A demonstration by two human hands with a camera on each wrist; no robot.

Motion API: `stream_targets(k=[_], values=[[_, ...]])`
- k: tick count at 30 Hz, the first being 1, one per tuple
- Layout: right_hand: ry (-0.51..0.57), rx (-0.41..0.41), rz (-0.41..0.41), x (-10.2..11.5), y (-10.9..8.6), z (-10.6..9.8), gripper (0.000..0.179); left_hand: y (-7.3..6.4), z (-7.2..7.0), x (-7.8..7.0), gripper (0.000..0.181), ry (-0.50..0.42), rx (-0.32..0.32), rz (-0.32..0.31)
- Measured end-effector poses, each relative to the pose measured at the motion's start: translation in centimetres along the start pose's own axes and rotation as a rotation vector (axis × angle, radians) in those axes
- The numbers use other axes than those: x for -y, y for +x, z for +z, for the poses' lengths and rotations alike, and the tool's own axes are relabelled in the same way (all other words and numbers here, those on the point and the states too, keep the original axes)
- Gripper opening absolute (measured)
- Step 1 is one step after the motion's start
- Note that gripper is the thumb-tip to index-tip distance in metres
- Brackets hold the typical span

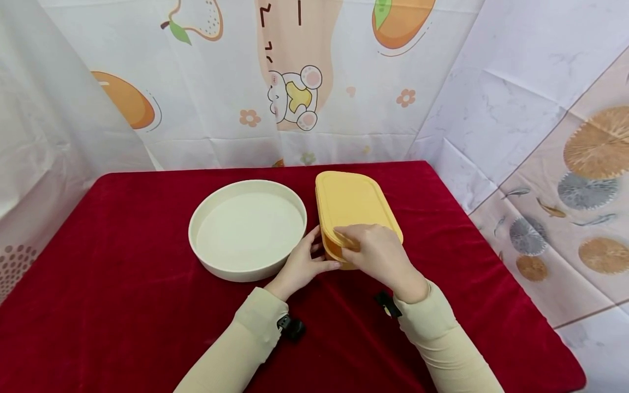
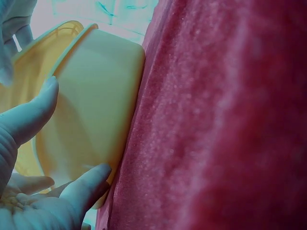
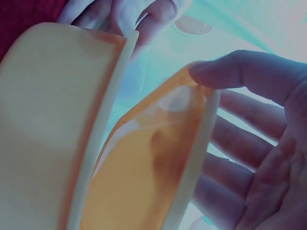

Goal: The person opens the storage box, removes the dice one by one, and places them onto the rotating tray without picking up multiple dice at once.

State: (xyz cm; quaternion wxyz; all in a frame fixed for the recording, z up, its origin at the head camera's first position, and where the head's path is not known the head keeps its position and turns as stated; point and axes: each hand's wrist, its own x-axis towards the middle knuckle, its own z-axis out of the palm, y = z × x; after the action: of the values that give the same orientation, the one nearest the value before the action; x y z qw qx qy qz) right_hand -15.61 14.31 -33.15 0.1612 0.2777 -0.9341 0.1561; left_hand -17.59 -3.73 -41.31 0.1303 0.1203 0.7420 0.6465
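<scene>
A yellow food storage box [image 2: 96,96] stands on the red cloth, its yellow lid [image 1: 354,199] tilted up at the near end. Between box and lid a gap shows in both wrist views, while the far end of the lid lies down over the box. My right hand [image 1: 380,254] pinches the lid's near edge, thumb on the inner side and fingers behind it in the right wrist view. At the near left corner, my left hand [image 1: 302,265] holds the box, its thumb by the rim and fingers against the wall. The lid hides most of the box's inside.
Just left of the box lies a round cream tray [image 1: 250,232] with a raised rim, close by my left hand. Red cloth [image 1: 123,305] covers the table. White printed curtains [image 1: 206,109] hang behind it and along the sides.
</scene>
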Motion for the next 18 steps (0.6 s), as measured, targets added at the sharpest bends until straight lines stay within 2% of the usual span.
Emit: stream_targets(k=[6,10,14,18], values=[[0.043,-0.174,-0.007,-0.3,-0.2,-0.3,0.038,0.0,0.0,0.0,0.096,-0.008,-0.008,-0.001],[0.082,-0.319,-0.017,-0.6,-0.3,-0.4,0.037,0.1,0.0,0.1,0.096,-0.023,-0.013,-0.013],[0.075,-0.476,-0.039,-1.0,-0.2,-0.5,0.036,0.2,0.0,0.1,0.095,-0.022,-0.02,-0.009],[0.101,-0.622,-0.004,-1.4,0.1,-0.9,0.035,0.1,0.0,0.0,0.096,-0.019,-0.022,-0.004]])
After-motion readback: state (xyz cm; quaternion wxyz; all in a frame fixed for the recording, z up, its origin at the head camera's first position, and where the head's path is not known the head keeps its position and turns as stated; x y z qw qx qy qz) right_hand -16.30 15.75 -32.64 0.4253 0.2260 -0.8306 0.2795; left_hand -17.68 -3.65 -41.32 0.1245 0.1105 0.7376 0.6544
